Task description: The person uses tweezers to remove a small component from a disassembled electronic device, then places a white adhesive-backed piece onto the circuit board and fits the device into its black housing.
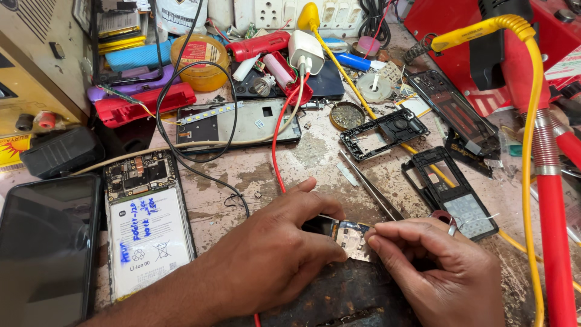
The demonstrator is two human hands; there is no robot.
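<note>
Both hands meet low at the middle of the cluttered surface [315, 154]: the left hand [278, 245] and right hand [423, 263] are clamped from either side on a small circuit board [350, 235]. Bare room lies just beyond them, edged by tweezers [369, 186] and a red wire [277, 145]. At the left an opened phone [145, 224] shows a white rectangular battery label with blue handwriting.

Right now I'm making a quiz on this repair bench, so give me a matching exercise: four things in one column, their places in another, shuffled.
Things:
1. small circuit board
2. tweezers
3. opened phone with white battery
4. yellow round tub

Places:
A. far side of the bench, beside a red case
B. pinched between the left hand and right hand
C. left of the left hand
D. flat on the bench, just beyond the hands

Pairs: 1-B, 2-D, 3-C, 4-A
</note>
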